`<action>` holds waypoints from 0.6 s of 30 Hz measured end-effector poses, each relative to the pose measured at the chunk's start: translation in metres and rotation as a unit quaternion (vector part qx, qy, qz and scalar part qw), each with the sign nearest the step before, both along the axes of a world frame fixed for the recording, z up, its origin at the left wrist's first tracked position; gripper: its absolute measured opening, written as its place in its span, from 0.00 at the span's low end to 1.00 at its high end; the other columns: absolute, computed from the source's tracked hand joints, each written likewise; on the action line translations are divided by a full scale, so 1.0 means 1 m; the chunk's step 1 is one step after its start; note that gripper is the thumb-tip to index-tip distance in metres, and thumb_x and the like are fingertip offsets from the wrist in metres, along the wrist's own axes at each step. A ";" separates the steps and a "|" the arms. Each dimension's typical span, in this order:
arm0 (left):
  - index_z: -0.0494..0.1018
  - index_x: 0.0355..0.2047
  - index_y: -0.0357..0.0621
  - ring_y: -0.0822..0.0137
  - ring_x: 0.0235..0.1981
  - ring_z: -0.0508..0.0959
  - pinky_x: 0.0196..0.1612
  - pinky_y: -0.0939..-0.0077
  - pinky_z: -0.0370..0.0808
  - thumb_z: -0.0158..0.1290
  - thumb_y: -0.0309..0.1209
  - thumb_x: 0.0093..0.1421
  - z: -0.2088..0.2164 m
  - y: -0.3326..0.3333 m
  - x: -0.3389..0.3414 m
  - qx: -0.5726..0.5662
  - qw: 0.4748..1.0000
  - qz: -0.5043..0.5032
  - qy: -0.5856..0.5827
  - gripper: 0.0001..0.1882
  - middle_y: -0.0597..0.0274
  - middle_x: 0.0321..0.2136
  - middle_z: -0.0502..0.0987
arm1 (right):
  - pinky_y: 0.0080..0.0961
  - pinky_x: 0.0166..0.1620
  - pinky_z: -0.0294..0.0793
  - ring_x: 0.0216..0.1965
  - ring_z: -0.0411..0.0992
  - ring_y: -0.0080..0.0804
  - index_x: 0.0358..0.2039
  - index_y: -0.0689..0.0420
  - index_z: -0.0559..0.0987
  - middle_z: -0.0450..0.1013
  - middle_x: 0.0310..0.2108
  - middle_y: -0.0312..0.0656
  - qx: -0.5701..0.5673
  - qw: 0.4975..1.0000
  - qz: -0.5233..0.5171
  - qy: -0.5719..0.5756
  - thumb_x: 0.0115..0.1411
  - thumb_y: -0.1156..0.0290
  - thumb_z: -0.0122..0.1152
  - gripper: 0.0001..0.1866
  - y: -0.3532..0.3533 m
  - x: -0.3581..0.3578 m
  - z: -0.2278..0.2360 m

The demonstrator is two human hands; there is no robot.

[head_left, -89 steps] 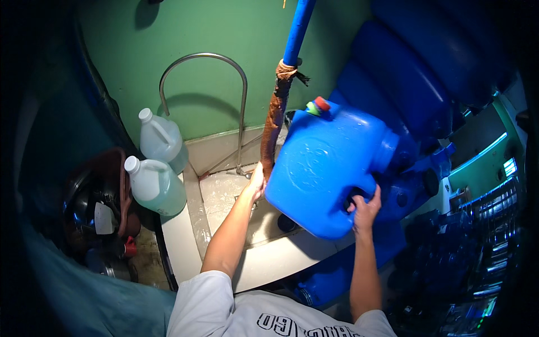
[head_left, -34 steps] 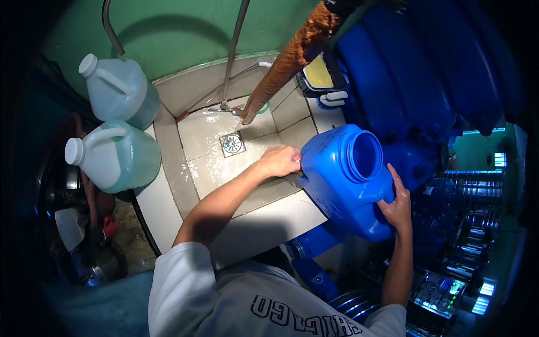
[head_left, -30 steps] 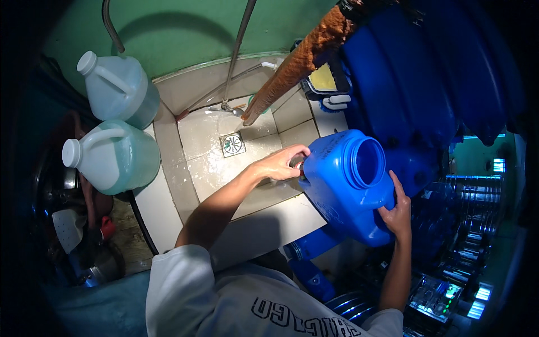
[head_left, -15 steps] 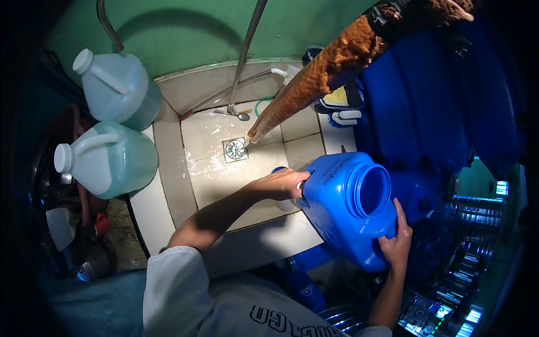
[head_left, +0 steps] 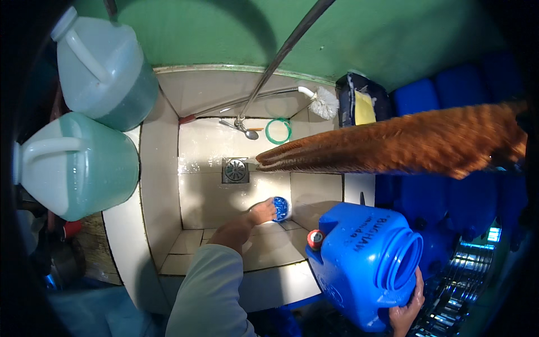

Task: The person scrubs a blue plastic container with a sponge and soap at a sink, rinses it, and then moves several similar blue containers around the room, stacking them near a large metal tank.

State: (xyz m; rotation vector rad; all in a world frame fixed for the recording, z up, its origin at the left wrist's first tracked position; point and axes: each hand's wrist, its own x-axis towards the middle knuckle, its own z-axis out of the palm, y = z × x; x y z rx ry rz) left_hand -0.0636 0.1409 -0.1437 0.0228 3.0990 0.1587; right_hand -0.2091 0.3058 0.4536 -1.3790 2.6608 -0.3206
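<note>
The blue cap (head_left: 281, 208) lies on the wet tiled floor of the white wash basin (head_left: 151, 185), a little toward me and to the right of the square floor drain (head_left: 235, 170). My left hand (head_left: 261, 212) reaches down into the basin and its fingertips touch the cap's left edge; the fingers look close together, but I cannot tell whether they grip it or only rest against it. My left sleeve (head_left: 210, 292) is pale grey and crosses the basin's near wall.

Right of the drain and outside the basin's near corner, the big blue water container (head_left: 365, 264) is tipped with its wide open mouth facing up and to the right. A small red and white plug (head_left: 315, 238) sits on its upper left shoulder. My right hand (head_left: 405, 310) is wrapped on the container's lower edge under the mouth, fingers curled against the plastic.

A rusty brown pipe (head_left: 393, 147) comes in from the right and ends just right of the drain. Beyond the drain lie a green ring (head_left: 278, 131), a white brush (head_left: 324, 103) and a thin metal pipe (head_left: 281, 59). Well to the left of the drain, two translucent jugs (head_left: 84, 140) holding greenish liquid stand on the basin's ledge.
</note>
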 end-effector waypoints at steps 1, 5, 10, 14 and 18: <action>0.81 0.38 0.49 0.61 0.46 0.78 0.64 0.45 0.60 0.51 0.36 0.60 -0.008 -0.005 -0.003 -0.008 0.997 0.017 -0.081 0.11 0.63 0.42 0.79 | 0.40 0.62 0.66 0.58 0.71 0.50 0.63 0.68 0.67 0.70 0.58 0.58 0.012 1.000 0.008 0.014 0.52 0.53 0.66 0.43 -0.001 0.001 0.001; 0.80 0.40 0.45 0.57 0.45 0.79 0.58 0.52 0.65 0.51 0.29 0.59 -0.015 -0.074 0.013 -0.440 0.830 0.333 0.081 0.11 0.51 0.49 0.78 | 0.43 0.60 0.68 0.57 0.71 0.56 0.62 0.68 0.69 0.72 0.56 0.59 0.035 0.999 -0.001 0.032 0.54 0.53 0.64 0.41 -0.003 0.008 0.006; 0.75 0.45 0.35 0.50 0.44 0.76 0.52 0.52 0.69 0.51 0.20 0.57 0.036 -0.139 0.052 0.019 0.775 0.472 0.421 0.14 0.48 0.44 0.76 | 0.39 0.63 0.66 0.58 0.71 0.47 0.64 0.67 0.65 0.70 0.58 0.56 -0.011 0.998 -0.037 -0.058 0.51 0.56 0.67 0.44 -0.003 0.007 0.002; 0.75 0.41 0.39 0.51 0.39 0.74 0.44 0.55 0.68 0.50 0.20 0.57 0.090 -0.140 0.073 0.156 0.798 0.433 0.389 0.12 0.51 0.38 0.75 | 0.40 0.62 0.67 0.57 0.72 0.48 0.65 0.66 0.64 0.71 0.57 0.56 0.001 0.998 -0.035 -0.043 0.51 0.57 0.66 0.44 -0.001 0.005 -0.001; 0.74 0.37 0.39 0.48 0.34 0.74 0.39 0.50 0.68 0.52 0.21 0.51 0.125 -0.132 0.074 0.198 0.832 0.390 0.342 0.11 0.50 0.32 0.73 | 0.41 0.61 0.69 0.56 0.73 0.50 0.64 0.66 0.65 0.72 0.56 0.57 0.010 0.999 -0.034 -0.024 0.51 0.56 0.66 0.43 0.001 0.004 0.000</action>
